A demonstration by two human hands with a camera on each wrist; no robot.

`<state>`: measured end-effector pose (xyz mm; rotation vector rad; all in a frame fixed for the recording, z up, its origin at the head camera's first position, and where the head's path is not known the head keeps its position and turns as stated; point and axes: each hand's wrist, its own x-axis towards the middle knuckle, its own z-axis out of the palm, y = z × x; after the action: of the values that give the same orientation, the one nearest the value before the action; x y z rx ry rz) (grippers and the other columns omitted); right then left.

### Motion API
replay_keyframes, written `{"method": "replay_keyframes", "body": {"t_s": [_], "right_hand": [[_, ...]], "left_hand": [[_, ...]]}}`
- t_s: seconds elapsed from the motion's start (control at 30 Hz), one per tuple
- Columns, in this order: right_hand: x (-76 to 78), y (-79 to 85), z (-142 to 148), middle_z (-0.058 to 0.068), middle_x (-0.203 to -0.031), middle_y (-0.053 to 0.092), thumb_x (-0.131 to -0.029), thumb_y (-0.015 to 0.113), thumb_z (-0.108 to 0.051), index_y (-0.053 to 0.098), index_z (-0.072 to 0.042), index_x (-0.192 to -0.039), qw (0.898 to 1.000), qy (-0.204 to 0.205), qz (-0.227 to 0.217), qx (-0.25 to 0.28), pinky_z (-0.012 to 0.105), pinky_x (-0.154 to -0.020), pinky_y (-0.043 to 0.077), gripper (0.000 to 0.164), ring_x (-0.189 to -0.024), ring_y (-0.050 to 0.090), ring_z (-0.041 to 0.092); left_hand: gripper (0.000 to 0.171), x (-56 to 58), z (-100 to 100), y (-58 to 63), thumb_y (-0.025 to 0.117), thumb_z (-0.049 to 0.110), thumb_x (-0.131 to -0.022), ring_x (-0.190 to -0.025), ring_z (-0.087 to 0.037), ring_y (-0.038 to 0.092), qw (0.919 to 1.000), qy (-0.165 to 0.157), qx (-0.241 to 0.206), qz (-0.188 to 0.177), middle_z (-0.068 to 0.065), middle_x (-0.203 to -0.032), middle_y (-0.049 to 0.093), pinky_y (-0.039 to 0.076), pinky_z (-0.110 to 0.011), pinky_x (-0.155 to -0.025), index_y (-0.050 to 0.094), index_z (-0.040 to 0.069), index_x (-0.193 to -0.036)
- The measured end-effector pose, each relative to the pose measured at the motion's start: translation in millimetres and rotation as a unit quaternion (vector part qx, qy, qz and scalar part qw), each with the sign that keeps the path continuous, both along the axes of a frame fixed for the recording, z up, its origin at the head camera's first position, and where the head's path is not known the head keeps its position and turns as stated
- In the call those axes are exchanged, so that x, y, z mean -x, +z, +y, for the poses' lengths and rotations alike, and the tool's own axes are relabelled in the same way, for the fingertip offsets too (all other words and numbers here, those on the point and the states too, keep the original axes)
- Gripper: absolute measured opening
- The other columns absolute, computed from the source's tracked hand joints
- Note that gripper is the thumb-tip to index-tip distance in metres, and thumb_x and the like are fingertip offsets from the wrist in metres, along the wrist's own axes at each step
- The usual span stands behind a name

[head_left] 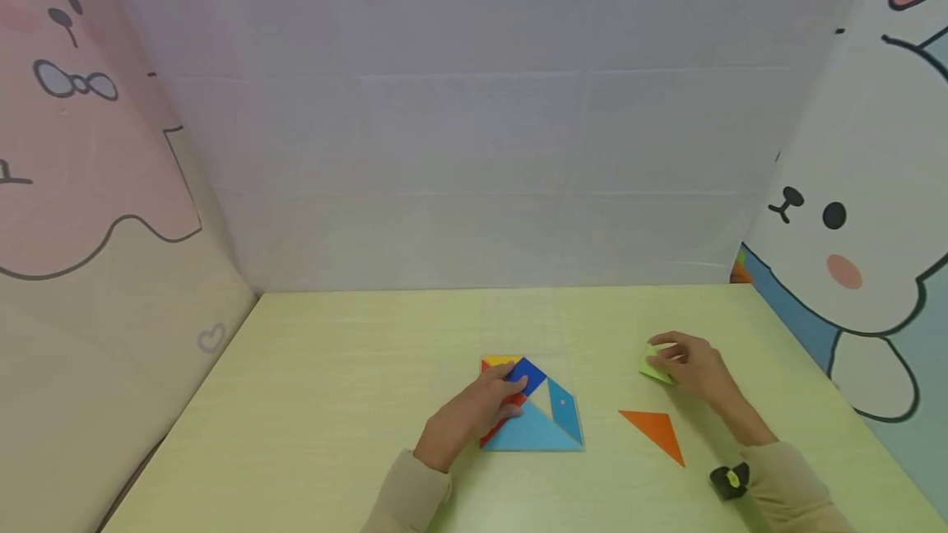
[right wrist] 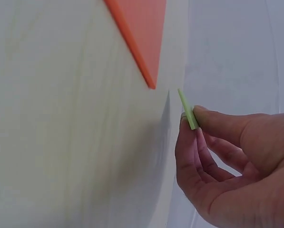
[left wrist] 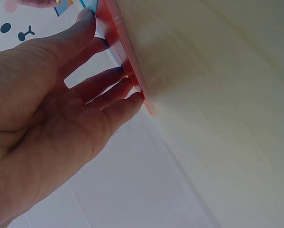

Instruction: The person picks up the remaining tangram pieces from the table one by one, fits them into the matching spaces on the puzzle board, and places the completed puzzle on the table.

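Several tangram pieces lie fitted together: a yellow piece [head_left: 500,359], a dark blue square [head_left: 532,374], a light blue parallelogram [head_left: 565,413], a large light blue triangle [head_left: 536,432] and a red piece [head_left: 489,432], partly hidden by my left hand [head_left: 474,416]. A pale triangular gap shows among them. My left fingers rest on the red and dark blue pieces, fingertips touching the red one [left wrist: 114,35] in the left wrist view. Off to the right, my right hand [head_left: 698,367] pinches a small light green tangram piece [right wrist: 189,111] between thumb and fingers, tilted and raised off the table.
An orange triangle [head_left: 659,432] lies flat on the pale wooden table [head_left: 355,385], between the fitted pieces and my right forearm. A black device [head_left: 729,481] is at the right sleeve's cuff. Plain white cloth [head_left: 474,146] hangs behind the table, with printed cartoon cloths on both sides.
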<state>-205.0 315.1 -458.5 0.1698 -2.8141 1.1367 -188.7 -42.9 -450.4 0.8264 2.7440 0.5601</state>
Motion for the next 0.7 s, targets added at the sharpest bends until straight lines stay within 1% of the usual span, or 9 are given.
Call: {"method": "replay_keyframes", "body": {"t_s": [0.13, 0.3, 0.53, 0.7], "right_hand": [[-1.3, 2.2, -5.6, 0.023, -0.099, 0.072, -0.096, 0.073, -0.012, 0.066, 0.008, -0.120, 1.000, 0.004, -0.010, 0.014, 0.028, -0.060, 0.054, 0.032, -0.083, 0.070, 0.030], [-3.4, 4.8, -13.1, 0.023, -0.099, 0.073, -0.096, 0.074, -0.012, 0.065, 0.008, -0.120, 1.000, 0.006, -0.015, 0.022, 0.028, -0.061, 0.056, 0.032, -0.077, 0.070, 0.024], [-3.8, 5.1, -18.9, 0.019, -0.096, 0.073, -0.095, 0.076, -0.016, 0.064, 0.008, -0.119, 0.999, 0.004, -0.026, 0.030, 0.029, -0.064, 0.057, 0.036, -0.074, 0.069, 0.023], [-4.4, 4.1, -24.2, 0.018, -0.094, 0.072, -0.093, 0.077, -0.014, 0.062, 0.010, -0.118, 0.997, 0.007, -0.037, 0.067, 0.031, -0.065, 0.061, 0.038, -0.070, 0.070, 0.023]], "left_hand": [[0.051, 0.5, -0.1, -0.5, 0.067, 0.021, -0.101, -0.148, -0.032, 0.037, 1.0000, 0.001, 0.001, 0.000, -0.017, -0.158, 0.041, 0.043, -0.039, -0.112, 0.055, 0.006, -0.148], [0.050, 0.6, -0.4, -0.6, 0.067, 0.021, -0.101, -0.147, -0.032, 0.038, 1.0000, 0.000, 0.003, 0.003, -0.017, -0.158, 0.041, 0.043, -0.038, -0.112, 0.056, 0.006, -0.147], [0.050, 0.2, -0.2, -0.2, 0.067, 0.021, -0.101, -0.147, -0.032, 0.038, 1.0000, 0.000, 0.007, 0.005, -0.017, -0.158, 0.042, 0.044, -0.038, -0.111, 0.055, 0.007, -0.148], [0.050, 0.8, 0.4, -1.4, 0.066, 0.022, -0.101, -0.147, -0.031, 0.038, 1.0000, 0.002, 0.008, 0.001, -0.016, -0.158, 0.041, 0.045, -0.038, -0.111, 0.055, 0.007, -0.148]]}}
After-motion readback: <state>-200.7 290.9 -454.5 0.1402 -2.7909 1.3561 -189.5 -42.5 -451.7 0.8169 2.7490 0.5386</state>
